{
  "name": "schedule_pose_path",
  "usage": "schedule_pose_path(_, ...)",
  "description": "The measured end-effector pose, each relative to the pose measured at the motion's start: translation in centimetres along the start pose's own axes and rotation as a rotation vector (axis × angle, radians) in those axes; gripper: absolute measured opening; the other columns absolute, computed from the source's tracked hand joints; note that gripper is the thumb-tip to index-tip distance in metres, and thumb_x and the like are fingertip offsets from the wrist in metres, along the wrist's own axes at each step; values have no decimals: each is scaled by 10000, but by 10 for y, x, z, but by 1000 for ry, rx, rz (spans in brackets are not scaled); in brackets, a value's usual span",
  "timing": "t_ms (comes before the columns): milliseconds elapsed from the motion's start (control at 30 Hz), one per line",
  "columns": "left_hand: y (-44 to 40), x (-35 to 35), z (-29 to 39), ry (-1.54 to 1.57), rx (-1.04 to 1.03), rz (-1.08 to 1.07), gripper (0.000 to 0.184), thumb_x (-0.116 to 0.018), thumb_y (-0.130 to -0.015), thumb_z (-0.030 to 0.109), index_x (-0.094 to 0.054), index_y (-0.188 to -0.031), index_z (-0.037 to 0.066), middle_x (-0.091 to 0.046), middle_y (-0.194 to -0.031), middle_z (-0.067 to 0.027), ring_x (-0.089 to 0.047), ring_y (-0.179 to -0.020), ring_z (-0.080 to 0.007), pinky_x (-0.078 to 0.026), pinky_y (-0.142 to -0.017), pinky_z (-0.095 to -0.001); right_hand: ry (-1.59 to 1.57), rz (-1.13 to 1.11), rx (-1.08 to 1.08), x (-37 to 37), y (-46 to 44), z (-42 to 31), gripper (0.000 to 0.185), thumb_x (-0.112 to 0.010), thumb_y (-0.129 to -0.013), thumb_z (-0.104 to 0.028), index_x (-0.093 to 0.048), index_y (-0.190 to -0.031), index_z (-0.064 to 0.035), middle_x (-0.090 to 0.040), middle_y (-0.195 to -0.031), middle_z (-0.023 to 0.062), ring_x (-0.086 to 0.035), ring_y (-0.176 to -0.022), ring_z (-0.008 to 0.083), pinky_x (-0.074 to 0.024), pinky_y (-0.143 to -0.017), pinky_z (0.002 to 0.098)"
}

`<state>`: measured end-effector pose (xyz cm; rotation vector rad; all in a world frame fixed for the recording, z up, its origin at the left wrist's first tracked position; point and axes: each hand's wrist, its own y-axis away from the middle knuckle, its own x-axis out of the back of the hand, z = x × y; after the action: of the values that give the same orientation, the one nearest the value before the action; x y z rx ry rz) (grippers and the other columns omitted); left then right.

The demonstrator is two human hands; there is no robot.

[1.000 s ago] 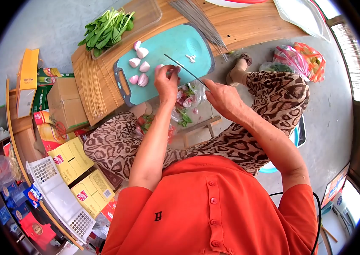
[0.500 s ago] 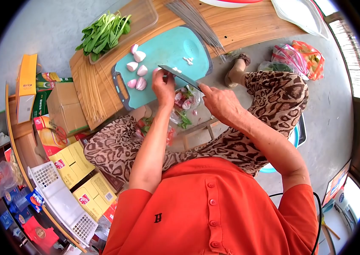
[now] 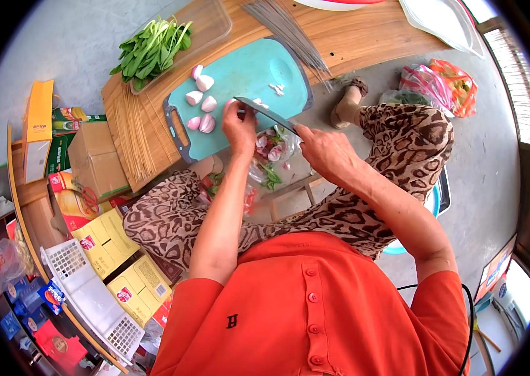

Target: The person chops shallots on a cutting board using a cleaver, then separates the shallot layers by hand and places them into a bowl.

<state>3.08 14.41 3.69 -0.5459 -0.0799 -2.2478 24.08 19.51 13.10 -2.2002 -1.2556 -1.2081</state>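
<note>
My right hand (image 3: 327,150) is closed round the handle of a kitchen knife (image 3: 269,114), whose dark blade slants across the near edge of the turquoise cutting board (image 3: 233,69). Just left of the blade, my left hand (image 3: 240,127) has its fingers bent together round a piece of onion; only a pale bit shows past the fingertips. Several pink-and-white onion pieces (image 3: 207,123) lie on the board's left half. Small white scraps (image 3: 276,89) rest farther right, with more pale bits by the blade.
Leafy greens (image 3: 152,50) lie in a clear plastic tub (image 3: 212,28) at the back left. Wooden skewers (image 3: 130,135) and metal skewers (image 3: 287,34) flank the board on the wooden table (image 3: 365,37). Below the board sits a bag of peelings (image 3: 271,150). Cartons (image 3: 99,156) stand left.
Both hands and the knife stay almost where they were, with only a very slight shift at the blade. The onion pieces on the board have not moved.
</note>
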Motion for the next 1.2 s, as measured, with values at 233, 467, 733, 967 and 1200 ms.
schedule_pose_path(233,-1,2,5,-34,23,-10,46,-631,-833,-9,-587,-832,-20,-574,-779,-58,-610,-549,-147,-467,-511,-286,35,-7,0,6,-4,-1,120,-523,-869,-102,-500,-931,-2,-619,-641,186,-627,-634,396,-476,-558,485)
schedule_pose_path(467,-2,2,8,-18,39,-20,66,-652,-836,20,-607,-810,-19,-576,-771,-59,-608,-538,-154,-461,-508,-293,-9,-65,-39,5,-11,0,181,-499,-864,-88,-505,-1026,-6,-606,-658,218,-602,-665,431,-466,-588,513)
schedule_pose_path(733,-2,2,3,-32,23,-12,35,-643,-808,-4,-617,-825,-20,-593,-820,-75,-613,-571,-178,-475,-528,-317,-15,-59,-21,-1,-26,4,184,-500,-873,-103,-514,-1017,11,-608,-675,244,-607,-692,444,-463,-609,527)
schedule_pose_path(967,0,0,-5,-47,-76,5,117,-626,-776,-33,-612,-891,-17,-595,-871,-107,-630,-749,-266,-504,-644,-348,38,-112,-79,-6,-38,-3,121,-458,-858,-43,-543,-920,17,-639,-720,239,-649,-714,417,-500,-622,500)
schedule_pose_path(1200,2,-3,7,-212,-226,18,221,-650,-750,-44,-548,-939,8,-582,-862,-138,-608,-822,-321,-483,-718,-417,31,-131,-100,-5,-37,-5,144,-444,-874,-59,-546,-945,15,-646,-742,242,-650,-738,417,-500,-642,502)
